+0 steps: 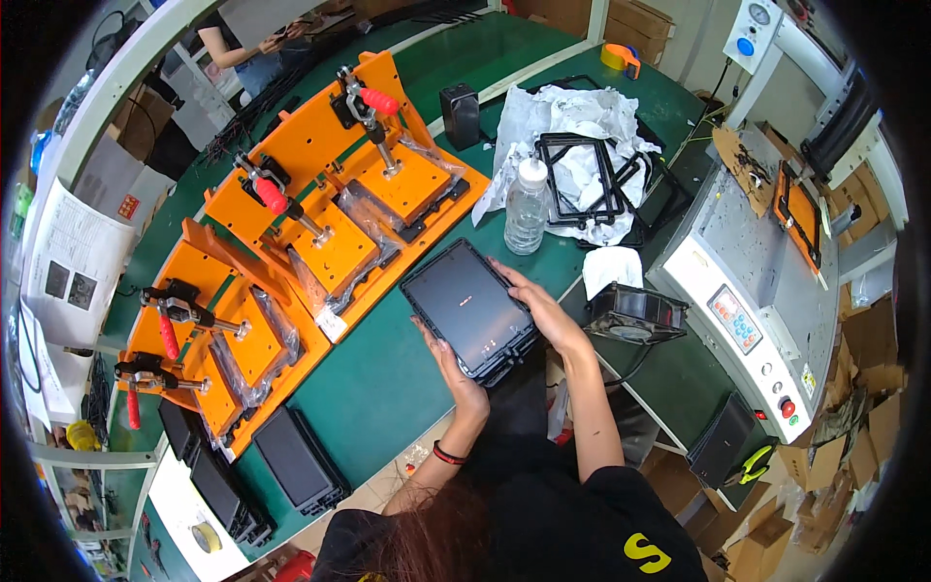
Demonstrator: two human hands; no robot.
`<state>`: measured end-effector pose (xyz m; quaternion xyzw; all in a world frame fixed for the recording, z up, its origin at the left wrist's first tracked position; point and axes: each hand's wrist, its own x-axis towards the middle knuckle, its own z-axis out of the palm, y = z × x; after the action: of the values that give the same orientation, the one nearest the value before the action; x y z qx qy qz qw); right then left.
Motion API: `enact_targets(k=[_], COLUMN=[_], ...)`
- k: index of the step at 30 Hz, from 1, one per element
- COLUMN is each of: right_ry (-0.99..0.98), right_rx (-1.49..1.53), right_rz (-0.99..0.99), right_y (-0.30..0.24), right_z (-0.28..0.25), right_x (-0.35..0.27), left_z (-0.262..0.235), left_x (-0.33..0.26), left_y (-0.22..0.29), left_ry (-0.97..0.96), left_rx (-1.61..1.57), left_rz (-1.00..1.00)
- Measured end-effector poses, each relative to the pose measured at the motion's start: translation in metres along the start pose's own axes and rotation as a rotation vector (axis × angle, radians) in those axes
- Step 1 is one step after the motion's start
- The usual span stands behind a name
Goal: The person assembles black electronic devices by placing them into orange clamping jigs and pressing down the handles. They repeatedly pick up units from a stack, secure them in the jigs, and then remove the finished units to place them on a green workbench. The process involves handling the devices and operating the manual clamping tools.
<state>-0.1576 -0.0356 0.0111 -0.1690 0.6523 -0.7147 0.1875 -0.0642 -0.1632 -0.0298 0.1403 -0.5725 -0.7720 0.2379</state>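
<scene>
A stack of black rectangular tablet-like panels (468, 303) is held tilted between my two hands over the near edge of the green table. My left hand (452, 372) grips its lower left edge, fingers along the side. On the opposite edge my right hand (545, 312) has its fingers wrapped round the upper right side. The top panel is smooth, and thin black frames show beneath it at the lower right corner. Left of my hands stands an orange fixture (396, 254) with red-handled toggle clamps (272, 196) pressing down on orange plates.
Behind my right hand stand a clear bottle (527, 209) and black open frames (582, 179) on crumpled white paper (514, 121). A small black fan (637, 315) is beside my right forearm. More stacked black panels (299, 460) lie at lower left. A grey machine (742, 320) flanks the right.
</scene>
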Motion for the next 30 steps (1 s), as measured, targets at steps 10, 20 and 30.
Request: enact_targets(k=[10,20,30], right_ry=[0.044,0.072,-0.007], right_rx=[-0.012,0.129,0.182], right_rz=[-0.03,0.058,0.193], right_y=[0.008,0.009,-0.005], right_z=[-0.003,-0.009,0.027], right_x=[-0.007,-0.001,0.003], left_z=[0.003,-0.013,-0.025], left_x=[-0.003,-0.001,0.013], left_y=[0.005,-0.006,0.016], left_ry=[-0.003,-0.017,-0.136], left_rx=[0.146,0.107,0.023], left_rz=[0.094,0.059,-0.073])
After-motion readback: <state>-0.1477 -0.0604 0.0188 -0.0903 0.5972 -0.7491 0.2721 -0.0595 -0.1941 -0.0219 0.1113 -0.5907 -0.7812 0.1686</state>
